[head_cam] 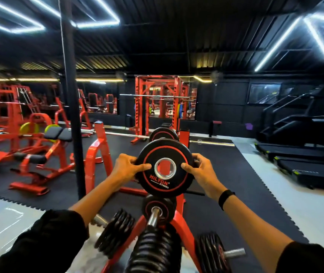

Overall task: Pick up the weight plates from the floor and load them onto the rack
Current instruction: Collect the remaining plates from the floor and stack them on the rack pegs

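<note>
The weight plate [164, 168] is held upright between the left hand [127, 168] and right hand [200, 168], each gripping an opposite rim with a thumb pressed on the near face. It looks rigid, dense and smooth (likely slippery), so the rim hold seems right. The rack [179, 217] pegs sit just below the hands.

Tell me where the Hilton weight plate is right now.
In the head view the Hilton weight plate is centre frame, held upright between the left hand and right hand, above the red rack and its chrome peg.
</note>
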